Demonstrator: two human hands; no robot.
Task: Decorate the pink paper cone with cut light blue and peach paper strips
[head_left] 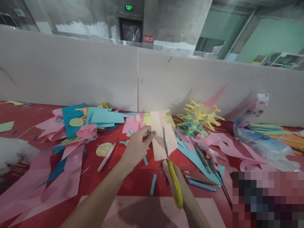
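Near the middle, my left hand [138, 142] is closed, thumb and fingers pinching the left edge of a pale peach sheet of paper [158, 139]. The sheet is held up over the red table and has a lengthwise crease or strip edge. My right hand [174, 177] grips yellow-handled scissors [175, 185] below the sheet. Their blades [165, 142] point away from me and overlap the sheet; whether they are cutting into it I cannot tell. A pink sheet [133, 124] and yellow paper [146, 118] lie just behind my left hand.
Pink scraps [64, 177] and blue paper [104, 115] are heaped at left, near a white pen [106, 157]. At right are a fringed yellow paper piece [201, 114], a glue gun [212, 158], pencils [201, 185] and a plastic bag [263, 139]. A white panel [95, 76] stands behind.
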